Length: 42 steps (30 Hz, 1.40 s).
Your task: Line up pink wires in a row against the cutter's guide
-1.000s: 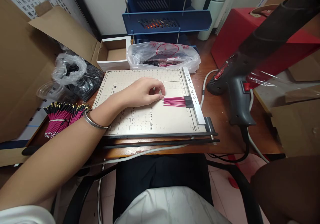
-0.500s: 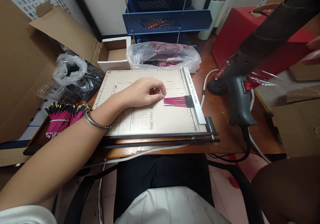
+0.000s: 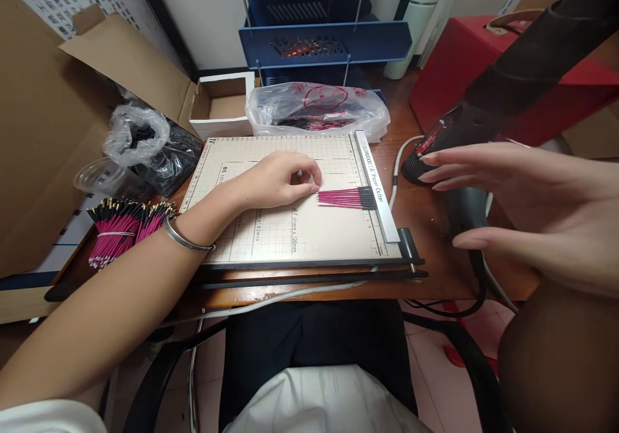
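In the head view, the person sits at a wooden desk [image 3: 425,227] with a paper cutter board [image 3: 290,227] in front. The left hand [image 3: 278,178] rests on the board, fingers curled loosely, and its fingertips [image 3: 312,188] touch the left ends of a small row of pink wires [image 3: 345,197]. These wires lie flat on the board, side by side, with their black ends against the metal ruler strip [image 3: 374,182] on the right side of the board. The left hand does not close around them; it only presses at their ends. A silver bracelet [image 3: 186,240] sits on the left wrist.

The right hand [image 3: 522,207] is open with the fingers spread wide and holds nothing. It hangs above a dark grey hot glue gun [image 3: 464,204], which lies on the desk just right of the board; whether the hand touches it, I cannot tell.

At the far left lies a big bundle of pink wires [image 3: 120,227] with a band around it. Behind the board is a clear plastic bag [image 3: 316,107] with more wires inside, and a small open cardboard box [image 3: 222,104] beside it.
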Motion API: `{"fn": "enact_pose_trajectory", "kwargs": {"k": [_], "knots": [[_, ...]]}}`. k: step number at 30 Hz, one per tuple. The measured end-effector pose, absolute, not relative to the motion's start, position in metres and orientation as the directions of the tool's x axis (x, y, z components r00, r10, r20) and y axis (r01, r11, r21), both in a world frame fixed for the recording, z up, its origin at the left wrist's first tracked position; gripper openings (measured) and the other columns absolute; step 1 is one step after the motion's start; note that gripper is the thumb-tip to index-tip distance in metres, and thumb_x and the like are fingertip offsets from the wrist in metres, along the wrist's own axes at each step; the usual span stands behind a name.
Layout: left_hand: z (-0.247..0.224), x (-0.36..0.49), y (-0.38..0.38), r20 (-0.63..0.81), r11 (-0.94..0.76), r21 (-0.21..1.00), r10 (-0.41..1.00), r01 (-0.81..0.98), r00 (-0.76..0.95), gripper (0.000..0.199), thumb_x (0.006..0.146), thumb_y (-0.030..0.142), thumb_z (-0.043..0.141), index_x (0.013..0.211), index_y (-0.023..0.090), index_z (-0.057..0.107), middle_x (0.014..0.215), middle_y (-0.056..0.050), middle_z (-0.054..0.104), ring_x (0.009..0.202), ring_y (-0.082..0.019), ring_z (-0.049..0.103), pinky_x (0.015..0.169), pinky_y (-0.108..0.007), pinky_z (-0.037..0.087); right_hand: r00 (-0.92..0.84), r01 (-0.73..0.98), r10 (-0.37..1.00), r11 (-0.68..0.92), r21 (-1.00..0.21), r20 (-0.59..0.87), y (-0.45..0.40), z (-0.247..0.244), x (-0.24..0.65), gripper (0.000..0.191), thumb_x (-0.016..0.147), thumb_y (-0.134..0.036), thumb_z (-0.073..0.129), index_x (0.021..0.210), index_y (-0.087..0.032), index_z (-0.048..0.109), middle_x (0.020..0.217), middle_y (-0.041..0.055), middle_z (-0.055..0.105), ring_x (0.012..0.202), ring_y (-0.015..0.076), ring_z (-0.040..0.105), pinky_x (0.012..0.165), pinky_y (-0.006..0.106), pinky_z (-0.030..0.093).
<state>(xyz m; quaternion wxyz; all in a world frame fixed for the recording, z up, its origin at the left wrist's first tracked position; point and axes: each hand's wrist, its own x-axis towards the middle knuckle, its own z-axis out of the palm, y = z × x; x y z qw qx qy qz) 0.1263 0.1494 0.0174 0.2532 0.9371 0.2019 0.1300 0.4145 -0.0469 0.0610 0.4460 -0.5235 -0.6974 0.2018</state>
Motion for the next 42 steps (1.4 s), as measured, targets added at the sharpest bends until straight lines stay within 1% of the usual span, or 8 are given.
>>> {"fn": "enact_pose_trajectory", "kwargs": {"k": [6, 13, 16, 22, 26, 32, 38, 42], "knots": [[0.016, 0.127, 0.151, 0.141, -0.793, 0.521, 0.447, 0.318, 0.884, 0.022, 0.095, 0.029, 0.062, 0.104, 0.018, 0.078, 0.098, -0.006, 0.08, 0.086, -0.018, 0.068, 0.081, -0.031, 0.048, -0.048, 0.583, 0.962, 0.247, -0.775, 0.27, -0.033, 0.032, 0.422, 0.064, 0.079, -0.047, 0.095, 0.139, -0.042, 0.074, 0.137, -0.0053, 0.073, 0.122, 0.0149, 0.072, 0.112, 0.024, 0.061], [0.016, 0.127, 0.15, 0.152, -0.799, 0.514, 0.443, 0.312, 0.883, 0.022, 0.095, 0.03, 0.062, 0.103, 0.017, 0.079, 0.096, -0.007, 0.079, 0.085, -0.018, 0.067, 0.08, -0.031, 0.047, -0.039, 0.621, 0.995, 0.1, -0.777, 0.096, -0.02, 0.004, 0.429, 0.068, 0.081, -0.059, 0.089, 0.142, -0.033, 0.071, 0.141, 0.0018, 0.071, 0.124, 0.027, 0.073, 0.12, 0.05, 0.058], [0.016, 0.127, 0.15, 0.151, -0.799, 0.514, 0.441, 0.311, 0.885, 0.023, 0.095, 0.03, 0.061, 0.103, 0.017, 0.079, 0.096, -0.007, 0.079, 0.085, -0.018, 0.067, 0.08, -0.031, 0.047, -0.069, 0.639, 0.997, 0.079, -0.765, 0.046, -0.015, 0.002, 0.43, 0.071, 0.084, -0.058, 0.087, 0.146, -0.03, 0.069, 0.143, 0.0047, 0.07, 0.126, 0.03, 0.072, 0.119, 0.053, 0.059], [0.014, 0.128, 0.151, 0.143, -0.795, 0.521, 0.441, 0.312, 0.886, 0.023, 0.095, 0.032, 0.06, 0.102, 0.017, 0.078, 0.097, -0.007, 0.08, 0.086, -0.019, 0.068, 0.08, -0.032, 0.048, -0.026, 0.773, 0.995, 0.08, -0.629, 0.094, 0.011, 0.034, 0.405, 0.05, 0.094, -0.042, 0.074, 0.139, -0.021, 0.073, 0.125, 0.0091, 0.076, 0.107, 0.0293, 0.075, 0.104, 0.052, 0.062], [0.015, 0.129, 0.15, 0.149, -0.823, 0.467, 0.435, 0.324, 0.888, 0.025, 0.095, 0.033, 0.058, 0.103, 0.018, 0.076, 0.097, -0.008, 0.078, 0.089, -0.021, 0.068, 0.083, -0.034, 0.049, 0.038, 0.807, 0.985, 0.069, -0.586, 0.168, 0.038, 0.028, 0.384, 0.045, 0.1, -0.029, 0.06, 0.141, -0.016, 0.071, 0.137, 0.0128, 0.072, 0.119, 0.0293, 0.071, 0.115, 0.054, 0.054], [0.039, 0.128, 0.12, 0.027, -0.839, 0.241, 0.507, 0.487, 0.861, 0.034, 0.098, 0.023, 0.049, 0.118, 0.02, 0.076, 0.11, -0.01, 0.078, 0.102, -0.026, 0.069, 0.091, -0.039, 0.052, 0.072, 0.576, 0.984, 0.093, -0.812, 0.164, 0.049, -0.014, 0.387, 0.043, 0.098, -0.029, 0.058, 0.138, -0.019, 0.068, 0.16, 0.0098, 0.057, 0.147, 0.0278, 0.056, 0.128, 0.053, 0.044], [0.032, 0.134, 0.05, 0.18, -0.789, 0.196, 0.612, 0.582, 0.77, 0.045, 0.11, 0.043, 0.048, 0.137, 0.015, 0.07, 0.144, -0.016, 0.073, 0.134, -0.035, 0.067, 0.115, -0.052, 0.052, 0.043, 0.443, 0.998, 0.02, -0.896, 0.043, 0.037, -0.014, 0.394, 0.029, 0.097, -0.038, 0.06, 0.119, -0.02, 0.068, 0.131, 0.0109, 0.072, 0.117, 0.0281, 0.071, 0.108, 0.054, 0.057], [0.003, 0.151, 0.022, 0.175, -0.735, 0.141, 0.677, 0.663, 0.714, 0.072, 0.114, 0.059, 0.038, 0.162, 0.008, 0.05, 0.171, -0.017, 0.047, 0.162, -0.035, 0.043, 0.135, -0.057, 0.034, 0.01, 0.581, 0.995, 0.074, -0.811, 0.098, 0.036, -0.01, 0.391, 0.017, 0.095, -0.034, 0.062, 0.096, -0.017, 0.067, 0.17, 0.0131, 0.045, 0.16, 0.036, 0.043, 0.129, 0.062, 0.037]]}}
